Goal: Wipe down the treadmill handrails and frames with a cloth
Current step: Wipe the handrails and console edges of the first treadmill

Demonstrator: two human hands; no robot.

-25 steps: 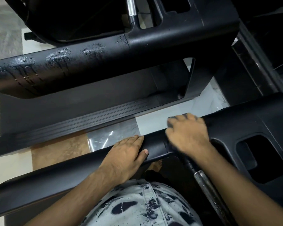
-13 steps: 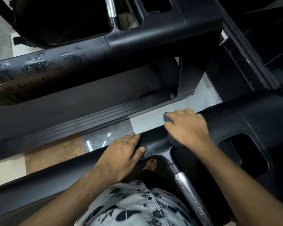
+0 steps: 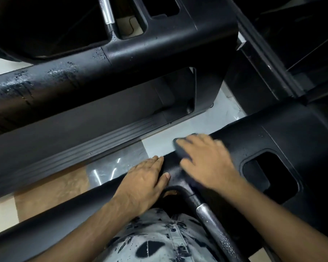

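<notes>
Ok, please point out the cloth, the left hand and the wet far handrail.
cloth [image 3: 180, 148], head view, dark edge beyond fingers.
left hand [image 3: 143, 178], head view, back of hand.
wet far handrail [image 3: 46, 82], head view, droplet-covered top.

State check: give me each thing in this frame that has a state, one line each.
left hand: flat, palm down on the near handrail
right hand: motion-blurred, pressing a dark cloth
cloth: mostly hidden under the right hand
near handrail: matte, looks dry
far handrail: wet, with droplets and streaks
metal grip: beaded with droplets

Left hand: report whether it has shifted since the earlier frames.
Yes. The left hand slid right along the handrail, closer to the silver bar junction.
</notes>
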